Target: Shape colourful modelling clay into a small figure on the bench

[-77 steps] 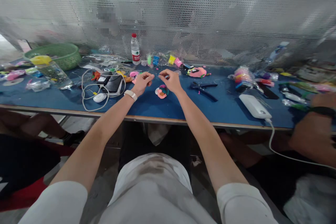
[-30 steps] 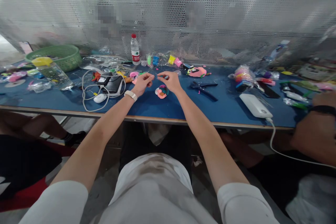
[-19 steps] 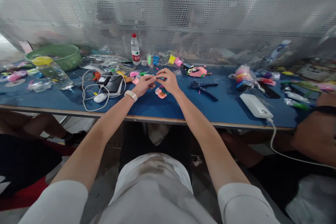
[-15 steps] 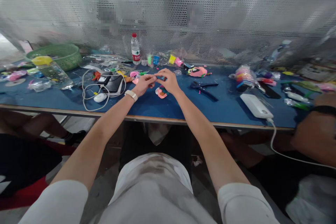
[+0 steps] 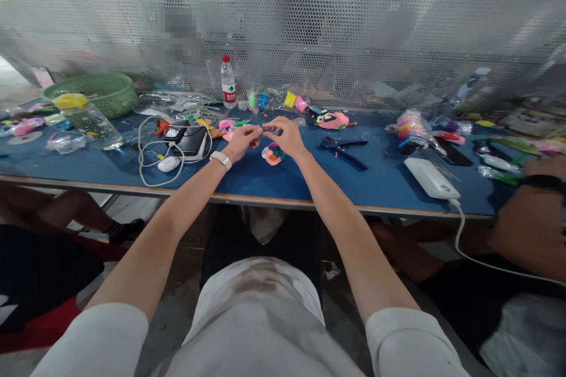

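My left hand (image 5: 243,142), with a pale band at the wrist, and my right hand (image 5: 284,136) meet fingertip to fingertip above the blue table. Both are closed in a pinch; whatever lies between the fingertips is too small to make out. Just below my right hand a pink, white and brown clay piece (image 5: 273,155) rests on the table. Pink clay (image 5: 227,124) lies behind my left hand. Dark blue pliers (image 5: 344,149) and a pink clay figure with black and yellow parts (image 5: 332,121) are to the right of my right hand.
A red-capped bottle (image 5: 228,83) stands by the perforated metal panel (image 5: 274,23). At left are a green basket (image 5: 119,96), a yellow-lidded container (image 5: 91,121) and a cable (image 5: 141,156) round a black box (image 5: 193,140). A white power bank (image 5: 431,179) and another person's arm (image 5: 530,218) are at right.
My right hand has shifted very slightly, its fingertips still close to those of my left hand. The other person's arm at the right edge has moved a little.
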The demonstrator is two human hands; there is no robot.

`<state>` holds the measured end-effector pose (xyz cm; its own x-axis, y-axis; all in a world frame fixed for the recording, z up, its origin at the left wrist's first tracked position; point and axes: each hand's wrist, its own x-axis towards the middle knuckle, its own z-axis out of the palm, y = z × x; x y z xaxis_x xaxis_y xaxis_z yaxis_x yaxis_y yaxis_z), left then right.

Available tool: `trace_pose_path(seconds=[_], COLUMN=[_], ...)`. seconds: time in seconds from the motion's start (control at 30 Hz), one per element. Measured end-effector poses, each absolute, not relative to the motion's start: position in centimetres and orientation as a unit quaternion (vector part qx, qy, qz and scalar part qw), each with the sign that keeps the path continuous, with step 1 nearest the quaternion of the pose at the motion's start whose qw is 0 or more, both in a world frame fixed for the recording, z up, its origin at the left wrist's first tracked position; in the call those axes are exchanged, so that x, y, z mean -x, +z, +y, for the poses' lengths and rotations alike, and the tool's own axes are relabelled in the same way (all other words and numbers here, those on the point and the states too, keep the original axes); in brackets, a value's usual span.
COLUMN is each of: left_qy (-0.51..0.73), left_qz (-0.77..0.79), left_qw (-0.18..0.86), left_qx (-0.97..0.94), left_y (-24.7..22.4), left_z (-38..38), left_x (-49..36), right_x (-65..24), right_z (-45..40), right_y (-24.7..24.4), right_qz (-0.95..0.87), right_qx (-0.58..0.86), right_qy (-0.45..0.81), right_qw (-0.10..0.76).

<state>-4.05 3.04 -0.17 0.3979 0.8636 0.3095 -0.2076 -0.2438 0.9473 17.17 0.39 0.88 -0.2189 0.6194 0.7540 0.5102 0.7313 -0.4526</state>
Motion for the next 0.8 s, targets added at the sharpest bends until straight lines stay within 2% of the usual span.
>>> trace_pose_path(seconds=[0.33,0.6,0.8], left_qy=[0.476,0.485,0.494], left_qz=[0.277,0.255,0.235], left_qw=[0.527,0.580,0.581], left_qx=[-0.647,-0.603,-0.603], left_y=[-0.54,0.06,0.12], left_z=[3.28,2.65,2.83], left_x=[4.09,3.95,4.15], right_x=[-17.11,-16.88,-16.56], right_z=[0.80,0.63,0.09], right_y=[0.59,0.66,0.88], right_qz=[-0.780,-0.760,-0.749], right_qx=[0.368,0.379,0.382], right_qy=[0.051,0.046,0.077], right_qw=[0.504,0.527,0.535])
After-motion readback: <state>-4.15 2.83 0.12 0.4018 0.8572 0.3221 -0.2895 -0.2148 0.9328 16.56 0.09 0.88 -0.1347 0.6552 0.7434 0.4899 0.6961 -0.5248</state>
